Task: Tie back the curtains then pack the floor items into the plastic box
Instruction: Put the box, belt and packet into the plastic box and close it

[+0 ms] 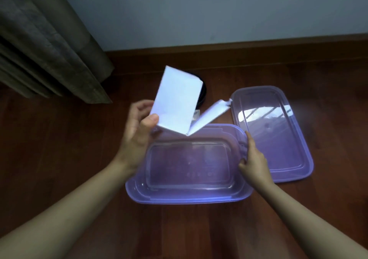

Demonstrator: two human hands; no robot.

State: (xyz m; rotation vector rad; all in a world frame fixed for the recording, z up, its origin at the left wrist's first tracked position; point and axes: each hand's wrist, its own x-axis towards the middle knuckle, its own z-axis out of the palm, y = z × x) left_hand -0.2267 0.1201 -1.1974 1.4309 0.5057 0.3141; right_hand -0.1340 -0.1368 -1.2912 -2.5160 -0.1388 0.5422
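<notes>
I see the wooden floor [59, 159] running up to a pale wall. The grey curtain [49, 45] hangs in folds at the far left, its hem down at the boards. The translucent purple plastic box [179, 198] sits open-topped on the floor in front of me. Its lid [282, 155] lies flat just beside it on the right. A white carton [175, 101] is tilted above the box's far edge, one flap swung open. Behind it is a dark round item [203, 93], mostly hidden. My left hand [137, 131] grasps the carton's lower corner, thumb on its face. My right hand [253, 159] curls around the box's right rim.
</notes>
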